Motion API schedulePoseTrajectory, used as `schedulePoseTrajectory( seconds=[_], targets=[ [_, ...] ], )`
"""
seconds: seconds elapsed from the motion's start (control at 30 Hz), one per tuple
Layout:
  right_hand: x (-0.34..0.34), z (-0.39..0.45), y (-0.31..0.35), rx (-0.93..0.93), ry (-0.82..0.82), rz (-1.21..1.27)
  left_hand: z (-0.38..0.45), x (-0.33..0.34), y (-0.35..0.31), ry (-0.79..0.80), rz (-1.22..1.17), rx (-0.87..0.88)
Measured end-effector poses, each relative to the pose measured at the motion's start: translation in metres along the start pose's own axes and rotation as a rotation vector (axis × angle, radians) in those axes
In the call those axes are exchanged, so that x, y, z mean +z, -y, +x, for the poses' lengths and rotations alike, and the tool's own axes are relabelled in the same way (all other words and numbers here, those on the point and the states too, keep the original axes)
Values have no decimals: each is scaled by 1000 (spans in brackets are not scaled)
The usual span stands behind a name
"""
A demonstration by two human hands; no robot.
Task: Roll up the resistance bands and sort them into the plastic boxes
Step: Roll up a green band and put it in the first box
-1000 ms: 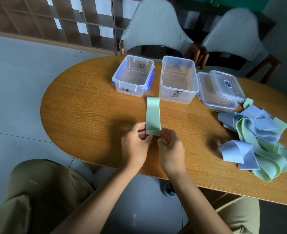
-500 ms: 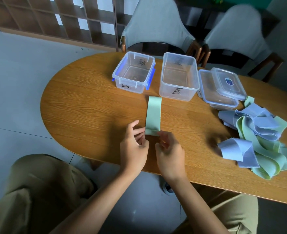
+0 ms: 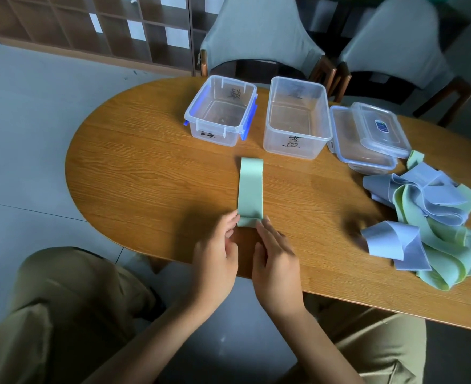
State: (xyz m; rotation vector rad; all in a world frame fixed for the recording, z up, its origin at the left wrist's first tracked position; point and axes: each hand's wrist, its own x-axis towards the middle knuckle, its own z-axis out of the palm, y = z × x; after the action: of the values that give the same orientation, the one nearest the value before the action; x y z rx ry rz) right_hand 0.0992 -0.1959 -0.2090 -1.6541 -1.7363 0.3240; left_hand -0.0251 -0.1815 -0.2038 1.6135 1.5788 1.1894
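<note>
Green band: likely soft, light, springy. Left hand and right hand pinch its folded near end; the rest lies flat beyond the grip.

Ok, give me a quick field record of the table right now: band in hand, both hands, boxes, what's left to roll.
band in work: green band flat on the table, near end folded over once
left hand: fingertips at the fold's left corner
right hand: fingertips at the fold's right corner
blue-clip box: open, no bands inside
plain box: open, no bands inside
lids: stacked right of the boxes
remaining: pile of blue and green bands, unrolled
</note>
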Motion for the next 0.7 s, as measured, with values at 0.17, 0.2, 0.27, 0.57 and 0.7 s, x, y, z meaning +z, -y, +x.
schedulePoseTrajectory(
  seconds=[0.17,0.2,0.27,0.57,0.7],
  targets=[
    [3,8,-6,-50,11,-151,11,0,13,42,408,334],
    [3,11,-5,-43,21,-178,13,0,13,45,477,356],
    [3,17,-2,-3,52,-235,16,0,11,36,605,353],
    [5,48,-1,128,186,-315,37,10,11,78,798,237],
    [7,61,0,153,206,-287,50,12,13,95,777,220]
  ],
)
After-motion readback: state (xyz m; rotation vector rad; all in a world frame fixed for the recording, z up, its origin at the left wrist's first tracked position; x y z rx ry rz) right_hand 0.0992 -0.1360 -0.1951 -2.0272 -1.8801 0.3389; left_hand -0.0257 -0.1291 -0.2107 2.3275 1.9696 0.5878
